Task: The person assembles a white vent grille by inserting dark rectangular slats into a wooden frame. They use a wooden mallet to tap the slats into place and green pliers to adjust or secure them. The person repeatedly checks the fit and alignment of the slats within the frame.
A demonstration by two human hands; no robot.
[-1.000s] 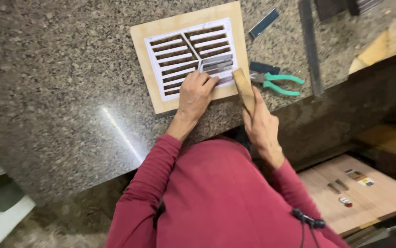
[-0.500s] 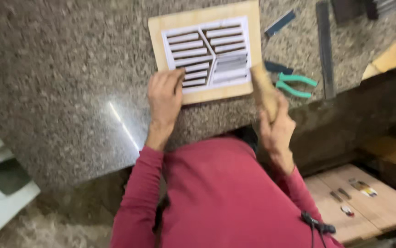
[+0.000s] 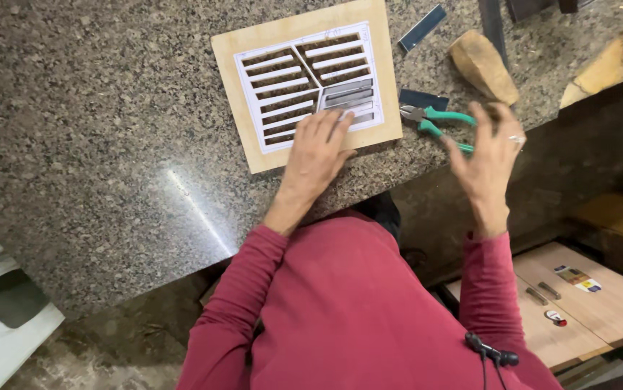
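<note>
A square plywood board [image 3: 243, 58] lies on the speckled granite counter [image 3: 95, 130]. It carries a white paper pattern with rows of cut slots. Grey metal strips [image 3: 347, 94] fill a few slots at its lower right. My left hand [image 3: 319, 148] lies flat on the board's near right corner, fingertips touching those strips. My right hand [image 3: 488, 144] hovers blurred at the counter's edge with fingers spread and nothing in it, just over the handles of green-handled pliers [image 3: 438, 119]. A tan wooden block [image 3: 481, 65] lies on the counter beyond the pliers.
Two dark blue strips [image 3: 421, 18] [image 3: 423, 97] lie right of the board. A dark bar [image 3: 492, 22] and a pale wood piece [image 3: 608, 65] sit at the far right. Wooden panels [image 3: 586, 289] lie below the counter, and a white object [image 3: 1, 318] at lower left.
My right hand has let go of the wooden block, which now lies on the counter, and has opened over the pliers. My left hand has returned onto the board's corner.
</note>
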